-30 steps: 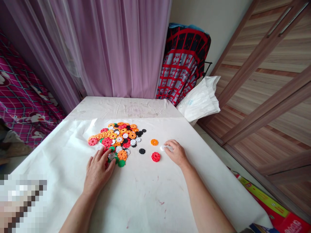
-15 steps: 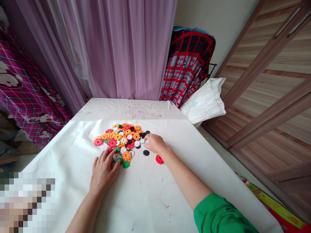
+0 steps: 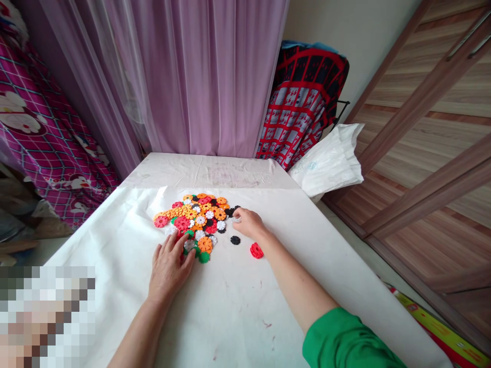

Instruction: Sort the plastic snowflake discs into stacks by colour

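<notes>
A heap of flat notched plastic discs point(image 3: 191, 213) in orange, red, white, black and green lies on the white-covered table point(image 3: 238, 301). My left hand point(image 3: 171, 263) rests at the heap's near left edge, fingers spread over some discs. My right hand point(image 3: 247, 223) is at the heap's right side, its fingers closed on a white disc point(image 3: 236, 219) that is partly hidden by the fingertips. Just below that hand lies a single black disc point(image 3: 235, 239). Some red discs point(image 3: 257, 250) sit together beside my right forearm.
A white bag point(image 3: 330, 161) stands against the table's far right corner. Purple curtains point(image 3: 207, 76) hang behind the table, and a wooden wardrobe point(image 3: 429, 138) is on the right. A pixelated patch covers the lower left.
My right hand has closed on a white disc and drawn it slightly away from the heap. My left hand stays on the discs. The whole view has shifted a little.
</notes>
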`<action>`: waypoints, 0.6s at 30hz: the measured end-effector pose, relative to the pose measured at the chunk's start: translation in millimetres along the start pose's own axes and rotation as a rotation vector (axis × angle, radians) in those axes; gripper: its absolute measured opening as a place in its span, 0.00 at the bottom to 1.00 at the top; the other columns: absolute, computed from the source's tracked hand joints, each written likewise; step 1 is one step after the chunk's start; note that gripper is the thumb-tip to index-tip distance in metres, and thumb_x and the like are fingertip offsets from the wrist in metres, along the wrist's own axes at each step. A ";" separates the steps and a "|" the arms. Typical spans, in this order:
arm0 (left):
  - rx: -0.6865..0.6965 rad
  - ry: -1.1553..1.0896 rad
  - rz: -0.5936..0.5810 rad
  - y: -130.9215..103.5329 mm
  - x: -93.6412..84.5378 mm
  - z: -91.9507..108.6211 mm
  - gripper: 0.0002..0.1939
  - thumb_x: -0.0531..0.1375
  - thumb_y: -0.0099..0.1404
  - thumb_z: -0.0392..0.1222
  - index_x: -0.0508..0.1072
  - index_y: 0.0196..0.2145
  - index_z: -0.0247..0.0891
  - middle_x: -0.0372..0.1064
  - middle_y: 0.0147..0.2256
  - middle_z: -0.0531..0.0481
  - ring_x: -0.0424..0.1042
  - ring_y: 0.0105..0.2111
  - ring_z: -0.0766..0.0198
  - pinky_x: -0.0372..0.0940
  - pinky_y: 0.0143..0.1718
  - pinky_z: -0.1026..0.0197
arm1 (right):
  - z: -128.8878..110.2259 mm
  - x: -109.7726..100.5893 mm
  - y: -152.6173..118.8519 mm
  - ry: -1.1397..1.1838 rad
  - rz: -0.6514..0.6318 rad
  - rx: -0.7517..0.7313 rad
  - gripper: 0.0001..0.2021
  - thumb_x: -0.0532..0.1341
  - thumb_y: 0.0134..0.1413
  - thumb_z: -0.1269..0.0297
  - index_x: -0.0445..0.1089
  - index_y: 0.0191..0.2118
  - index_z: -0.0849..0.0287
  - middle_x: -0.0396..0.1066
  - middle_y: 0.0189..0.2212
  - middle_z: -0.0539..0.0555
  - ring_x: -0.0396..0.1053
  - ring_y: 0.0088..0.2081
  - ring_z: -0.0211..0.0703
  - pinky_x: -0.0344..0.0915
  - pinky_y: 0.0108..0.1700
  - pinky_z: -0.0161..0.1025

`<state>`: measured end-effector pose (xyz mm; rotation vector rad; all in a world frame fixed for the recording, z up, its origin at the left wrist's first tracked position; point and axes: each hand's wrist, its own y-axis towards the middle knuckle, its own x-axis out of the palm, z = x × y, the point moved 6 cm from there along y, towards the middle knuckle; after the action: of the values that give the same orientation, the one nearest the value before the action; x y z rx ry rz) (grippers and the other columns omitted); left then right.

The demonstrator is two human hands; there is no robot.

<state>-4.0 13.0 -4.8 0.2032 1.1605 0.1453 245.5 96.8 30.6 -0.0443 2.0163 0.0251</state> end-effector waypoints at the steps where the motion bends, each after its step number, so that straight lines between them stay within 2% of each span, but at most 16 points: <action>1: 0.001 0.000 0.000 0.1 0.5 -0.3 0.24 0.51 0.69 0.51 0.69 0.58 0.43 0.59 0.65 0.42 0.56 0.65 0.50 0.50 0.65 0.41 | 8.9 -4.4 -2.9 0.053 0.018 0.023 0.12 0.64 0.47 0.67 0.72 0.41 0.54 0.76 0.41 0.50 0.72 0.39 0.40 0.64 0.43 0.36; 4: 0.009 0.003 0.004 0.3 1.4 -1.0 0.24 0.51 0.69 0.51 0.69 0.59 0.44 0.58 0.65 0.42 0.56 0.65 0.51 0.50 0.65 0.41 | 39.6 -17.7 -17.1 0.292 0.066 0.092 0.09 0.64 0.45 0.65 0.72 0.36 0.54 0.76 0.35 0.49 0.71 0.36 0.40 0.65 0.40 0.36; 7: 0.015 0.011 0.005 0.4 1.2 -1.5 0.24 0.50 0.69 0.51 0.69 0.59 0.44 0.58 0.65 0.42 0.57 0.65 0.51 0.50 0.65 0.42 | 69.6 -27.5 -35.4 0.594 0.098 0.157 0.09 0.63 0.43 0.61 0.72 0.34 0.56 0.75 0.33 0.50 0.71 0.34 0.40 0.67 0.38 0.36; 9: 0.014 0.018 -0.003 0.6 1.3 -2.3 0.25 0.49 0.69 0.52 0.69 0.59 0.43 0.58 0.65 0.42 0.57 0.65 0.51 0.50 0.65 0.41 | 88.0 -33.4 -47.2 0.690 0.136 0.195 0.11 0.63 0.42 0.59 0.73 0.34 0.57 0.75 0.32 0.50 0.71 0.33 0.40 0.67 0.37 0.36; 14: 0.023 0.024 -0.005 1.4 1.5 -4.9 0.26 0.49 0.69 0.53 0.68 0.59 0.43 0.58 0.65 0.41 0.57 0.65 0.51 0.50 0.65 0.42 | 125.3 -43.9 -71.3 0.593 0.260 0.215 0.13 0.63 0.41 0.56 0.74 0.33 0.57 0.75 0.32 0.52 0.70 0.34 0.41 0.66 0.38 0.38; 18: 0.036 0.026 0.010 1.3 1.2 -5.5 0.25 0.50 0.68 0.52 0.68 0.59 0.44 0.59 0.65 0.41 0.58 0.65 0.50 0.51 0.65 0.41 | 132.9 -40.8 -83.1 0.440 0.280 0.160 0.11 0.62 0.41 0.58 0.74 0.34 0.55 0.75 0.34 0.51 0.70 0.34 0.41 0.66 0.40 0.39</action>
<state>-8.6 15.0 -7.6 0.2396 1.1885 0.1364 386.4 19.7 10.3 0.3632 2.4426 0.0345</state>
